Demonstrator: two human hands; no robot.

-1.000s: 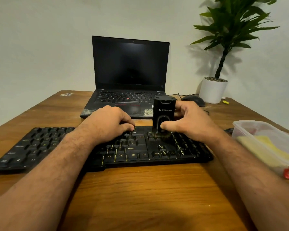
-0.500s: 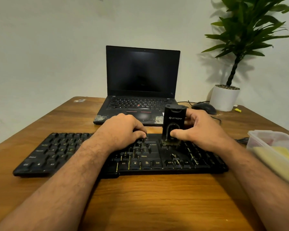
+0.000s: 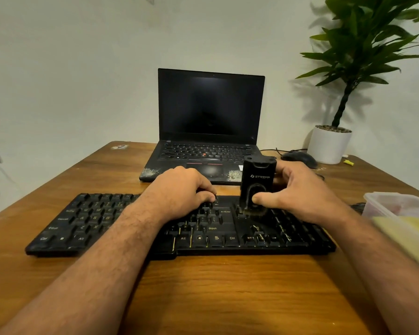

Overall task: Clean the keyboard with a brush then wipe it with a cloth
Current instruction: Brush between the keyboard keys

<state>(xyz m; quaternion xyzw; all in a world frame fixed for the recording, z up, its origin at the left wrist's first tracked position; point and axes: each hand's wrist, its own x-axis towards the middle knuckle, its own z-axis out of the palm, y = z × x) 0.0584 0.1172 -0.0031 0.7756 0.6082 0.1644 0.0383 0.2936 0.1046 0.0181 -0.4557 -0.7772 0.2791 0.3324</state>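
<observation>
I'm resting my left hand (image 3: 179,189), fingers curled, on the black keyboard (image 3: 87,223) lying on the table (image 3: 203,286). My right hand (image 3: 298,192) is gripping the upright brush (image 3: 258,182), bristles touching the keys. The clear container (image 3: 394,204) at right is holding a yellow cloth (image 3: 411,228). A laptop (image 3: 211,107) is sitting behind.

Black keyboard (image 3: 107,223), black brush (image 3: 258,180), black laptop (image 3: 211,112), brown woodgrain table (image 3: 215,286), white pot (image 3: 329,146), yellow cloth (image 3: 406,235).

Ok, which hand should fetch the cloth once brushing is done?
Right, probably. The right hand is nearer the container holding the yellow cloth, though it must drop the brush; the left hand steadies the keyboard.
</observation>
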